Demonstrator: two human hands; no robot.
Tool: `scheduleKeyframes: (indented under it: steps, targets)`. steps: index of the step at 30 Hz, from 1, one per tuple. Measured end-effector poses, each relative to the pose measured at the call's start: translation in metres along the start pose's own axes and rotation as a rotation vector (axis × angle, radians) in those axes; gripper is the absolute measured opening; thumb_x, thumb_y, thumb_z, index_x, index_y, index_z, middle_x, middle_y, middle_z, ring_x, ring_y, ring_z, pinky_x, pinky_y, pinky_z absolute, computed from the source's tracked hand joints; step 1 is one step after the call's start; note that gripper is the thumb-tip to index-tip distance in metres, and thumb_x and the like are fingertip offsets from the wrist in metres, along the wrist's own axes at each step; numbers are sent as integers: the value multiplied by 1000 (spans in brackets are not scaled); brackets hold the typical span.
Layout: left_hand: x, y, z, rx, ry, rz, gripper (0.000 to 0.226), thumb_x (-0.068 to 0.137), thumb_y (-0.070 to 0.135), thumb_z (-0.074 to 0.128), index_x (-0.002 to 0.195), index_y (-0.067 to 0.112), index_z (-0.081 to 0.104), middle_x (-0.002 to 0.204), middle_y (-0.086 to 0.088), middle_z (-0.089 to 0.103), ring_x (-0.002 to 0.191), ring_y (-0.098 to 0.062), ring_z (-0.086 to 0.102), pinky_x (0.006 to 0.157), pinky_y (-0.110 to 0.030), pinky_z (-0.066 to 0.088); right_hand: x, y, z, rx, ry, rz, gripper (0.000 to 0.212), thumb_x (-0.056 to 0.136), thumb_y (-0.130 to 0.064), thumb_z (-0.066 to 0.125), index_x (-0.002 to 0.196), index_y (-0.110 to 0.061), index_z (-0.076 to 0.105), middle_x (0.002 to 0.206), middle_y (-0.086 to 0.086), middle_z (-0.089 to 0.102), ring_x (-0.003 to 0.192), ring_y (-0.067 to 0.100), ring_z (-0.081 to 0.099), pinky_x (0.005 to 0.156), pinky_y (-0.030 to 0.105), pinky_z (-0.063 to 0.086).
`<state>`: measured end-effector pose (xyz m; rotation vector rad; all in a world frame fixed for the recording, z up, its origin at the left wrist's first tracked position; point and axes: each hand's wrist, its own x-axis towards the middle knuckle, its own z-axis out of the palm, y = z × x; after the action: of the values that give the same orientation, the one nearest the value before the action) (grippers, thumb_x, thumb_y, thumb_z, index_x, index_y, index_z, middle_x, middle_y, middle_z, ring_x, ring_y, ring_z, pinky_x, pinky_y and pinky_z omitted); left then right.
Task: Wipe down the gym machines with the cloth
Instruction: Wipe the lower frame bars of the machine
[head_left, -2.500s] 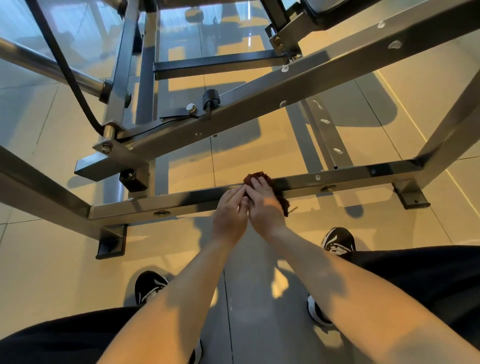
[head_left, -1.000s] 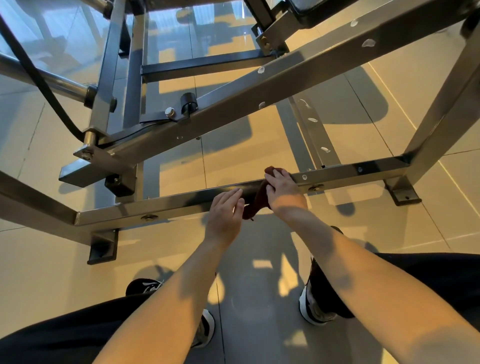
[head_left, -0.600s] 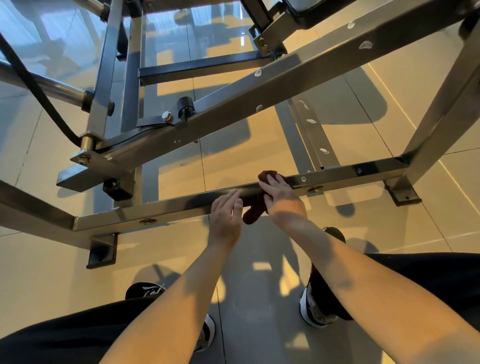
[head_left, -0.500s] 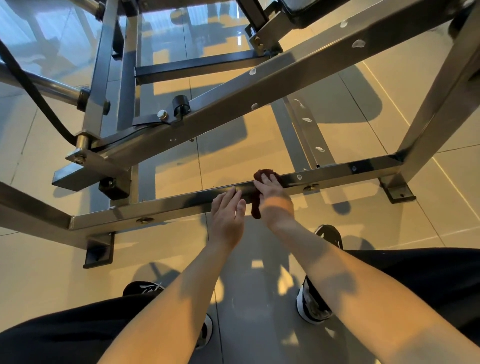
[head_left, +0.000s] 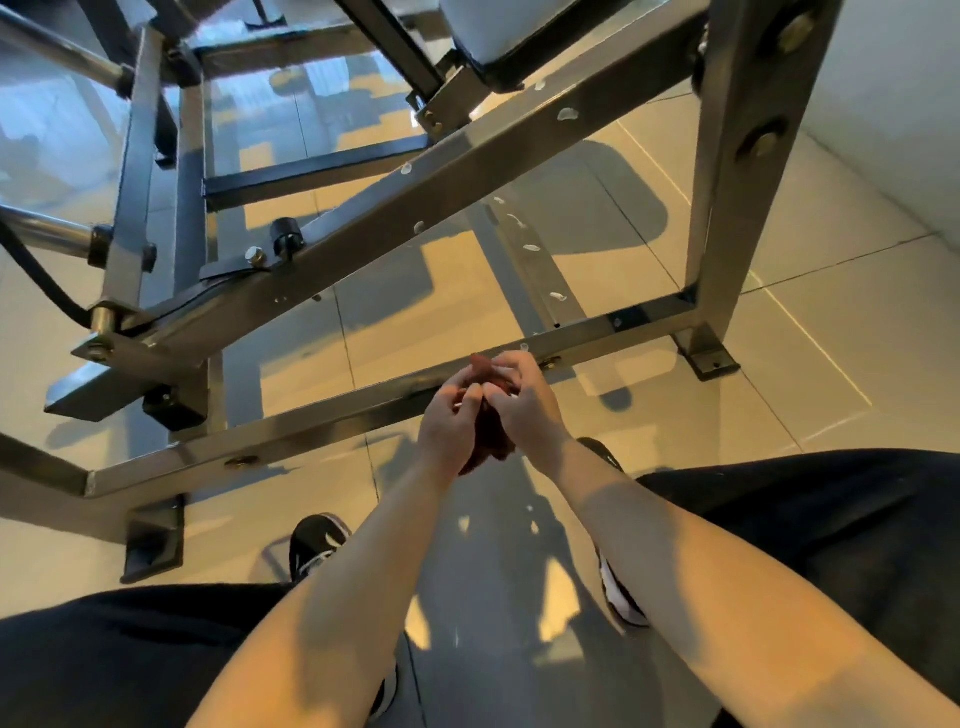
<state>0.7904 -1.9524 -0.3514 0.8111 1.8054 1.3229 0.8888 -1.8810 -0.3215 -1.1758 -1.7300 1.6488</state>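
Dark red bunched cloth (head_left: 493, 439) held just in front of low grey steel square-tube crossbar (head_left: 311, 421); contact with crossbar unclear. Left hand (head_left: 451, 426) and right hand (head_left: 524, 402) both pinch cloth with curled fingers. Step: likely regathering cloth. Next: press onto crossbar, wipe along it.

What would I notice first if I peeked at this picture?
Two bare arms reach down the middle, and the left hand and right hand bunch a dark red cloth between them, right by the machine's low steel bar. Behind them a big slanted beam crosses the picture, above shiny floor tiles.
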Motion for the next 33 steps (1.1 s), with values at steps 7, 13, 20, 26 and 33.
scheduleKeyframes:
  steps: [7,13,20,26,33]
  targets:
    - [17,8,23,-153,113,-142,23,104,30,49,118,31,66,114,-2,70,111,-20,64,102,-48,53,-1,11,-23,-162,-82,-38,52,96,-10,59,145,-27,51,137,-1,54,126,14,51,108,35,46]
    - [38,-5,42,81,98,-39,31,107,27,46,134,25,60,125,5,61,120,-16,57,111,-43,45,28,22,-39,-305,33,-59,46,97,-5,56,139,-24,61,130,-1,59,118,11,52,107,33,47]
    - [63,-30,26,664,12,94,43,109,26,40,152,20,44,159,3,39,152,-15,23,125,-31,13,80,38,-51,-546,259,-13,49,102,-5,49,150,-17,46,152,4,42,141,22,38,117,36,34]
    - [66,-37,16,657,1,150,44,108,24,45,152,22,43,157,7,42,151,-12,26,120,-20,10,84,46,-15,-642,-97,-185,45,100,-2,51,144,-12,55,155,6,44,148,22,31,123,38,23]
    - [65,-41,19,631,29,148,42,108,29,44,150,23,47,155,10,43,150,-8,24,119,-18,8,89,69,-60,-711,161,-149,45,100,2,46,140,-14,59,157,3,43,152,23,25,123,44,27]
